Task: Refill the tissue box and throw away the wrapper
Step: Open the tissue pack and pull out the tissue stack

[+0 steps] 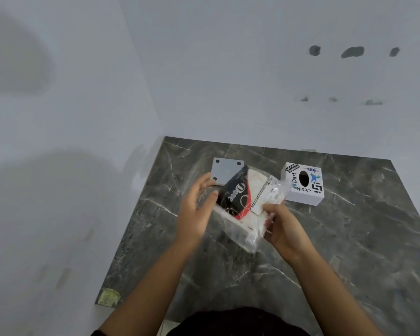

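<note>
A pack of white tissues (240,202) in a clear plastic wrapper with a black and red label is held above the dark marble table (337,251). My left hand (197,209) grips its left end. My right hand (284,229) pinches the crumpled wrapper (273,190) at the right end. The white tissue box (302,184), covered in stickers, stands to the right with its oval slot facing up. A grey square lid (224,172) with black dots at its corners lies flat behind the pack, partly hidden by it.
White walls meet in a corner at the table's back left. A yellowish sticker (109,297) marks the table's front left corner. The wall at the right has several dark holes (352,52).
</note>
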